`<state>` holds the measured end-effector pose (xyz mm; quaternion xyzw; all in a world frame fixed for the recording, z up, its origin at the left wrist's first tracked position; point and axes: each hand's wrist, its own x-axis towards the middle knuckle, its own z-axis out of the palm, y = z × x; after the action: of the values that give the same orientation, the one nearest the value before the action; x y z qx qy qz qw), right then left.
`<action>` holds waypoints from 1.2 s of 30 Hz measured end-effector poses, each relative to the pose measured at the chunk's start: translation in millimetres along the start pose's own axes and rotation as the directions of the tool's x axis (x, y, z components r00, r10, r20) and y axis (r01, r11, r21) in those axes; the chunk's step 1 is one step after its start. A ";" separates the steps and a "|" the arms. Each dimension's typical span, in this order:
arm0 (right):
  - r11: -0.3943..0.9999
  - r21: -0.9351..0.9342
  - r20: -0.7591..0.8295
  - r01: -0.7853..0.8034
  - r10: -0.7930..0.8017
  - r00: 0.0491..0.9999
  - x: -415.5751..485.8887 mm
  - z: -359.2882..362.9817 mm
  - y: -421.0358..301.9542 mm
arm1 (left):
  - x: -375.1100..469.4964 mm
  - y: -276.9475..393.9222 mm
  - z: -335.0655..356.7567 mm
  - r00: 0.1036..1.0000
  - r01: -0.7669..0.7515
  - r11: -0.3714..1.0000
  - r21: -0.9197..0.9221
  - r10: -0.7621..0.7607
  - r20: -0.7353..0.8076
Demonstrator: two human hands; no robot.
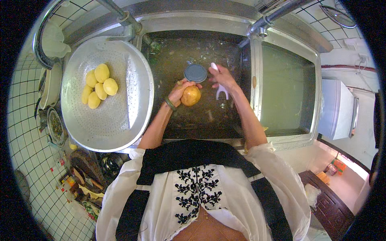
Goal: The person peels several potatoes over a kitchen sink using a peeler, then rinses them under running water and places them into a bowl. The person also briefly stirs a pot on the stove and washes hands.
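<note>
My left hand [178, 92] holds a brown, unpeeled potato [191, 95] over the middle basin of a metal sink. Just beyond it is a round, dark grey lid-like disc [195, 73]; whether my fingers touch it I cannot tell. To the right, my right hand [222, 77] grips a pale Y-shaped vegetable peeler [222, 92], its forked head pointing towards me and its handle end showing above the fingers. Potato and peeler are apart. Several peeled yellow potatoes [102, 73] lie together in a large perforated metal colander [117, 126] on the left.
The right basin [286, 90] of the sink holds cloudy water. Metal pipes with a tap [263, 31] run along the far edge. Bits of scrap lie in the dark middle basin [211, 120]. Left of the colander stands a bowl of dark food pieces [55, 126], with knives [96, 183] nearer me.
</note>
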<state>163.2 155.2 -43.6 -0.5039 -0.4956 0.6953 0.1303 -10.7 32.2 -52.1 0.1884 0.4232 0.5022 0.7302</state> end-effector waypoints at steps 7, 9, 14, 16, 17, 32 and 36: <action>0.986 -0.138 0.033 -0.095 0.100 0.994 -11.8 12.0 -24.6 | 20.5 -16.0 -17.7 0.993 0.117 0.899 0.421 -0.096 -0.071; 0.918 -0.306 -0.094 0.253 -0.293 0.951 -12.0 7.8 -50.2 | 32.5 -21.8 -23.0 0.963 0.120 0.648 0.752 0.109 -0.247; 0.362 -0.801 -0.226 0.477 -0.921 0.319 11.3 0.9 -116.4 | 38.1 -47.9 -9.9 0.909 0.412 -0.357 0.838 0.103 -0.403; 0.180 -0.900 -0.123 0.397 -0.979 0.165 33.3 7.1 -133.0 | 39.8 -53.7 1.2 0.918 0.367 -0.440 0.819 0.031 -0.395; 0.122 -0.922 -0.073 0.368 -0.987 0.144 44.5 10.5 -137.8 | 41.5 -54.8 6.6 0.923 0.330 -0.471 0.818 -0.021 -0.385; 0.634 -0.746 -0.231 0.204 -0.534 0.814 -42.5 -63.0 -115.9 | 32.4 -23.6 -28.1 0.962 0.244 0.507 0.827 -0.019 -0.272; 0.317 -0.940 -0.313 -0.128 -0.648 0.694 -100.8 -87.6 -67.6 | 45.1 -34.5 -39.7 0.921 0.337 0.155 0.929 0.153 -0.359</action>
<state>260.6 167.6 69.4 -0.5961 -0.7945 0.0350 0.1109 -16.8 51.9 -118.3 0.4898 0.7863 0.0858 0.3666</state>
